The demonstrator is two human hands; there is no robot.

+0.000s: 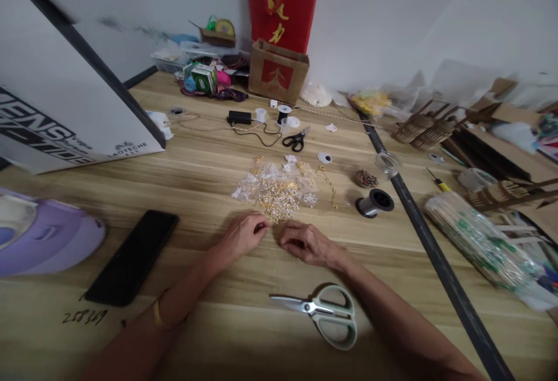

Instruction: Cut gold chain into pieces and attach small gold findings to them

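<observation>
My left hand [244, 234] rests at the near edge of a loose pile of small gold and silver beads [279, 198], thumb and forefinger pinched together. Facing it, my right hand [307, 243] has its fingers curled closed low over the wood. Whatever either hand holds is too small to make out. Small clear plastic bags [250, 186] with gold and silver pieces lie around the far side of the pile. A gold chain [329, 186] is stretched out to the right. Scissors with pale green handles [322, 308] lie below my right hand, blades pointing left.
A black phone [133, 258] and a purple appliance [52, 236] sit at the left, below a large white box [74, 96]. To the right are a wire spool [375, 202], a beaded ball [366, 178] and a long plastic-wrapped bundle [483, 241]. Black-handled scissors [296, 140] lie farther back.
</observation>
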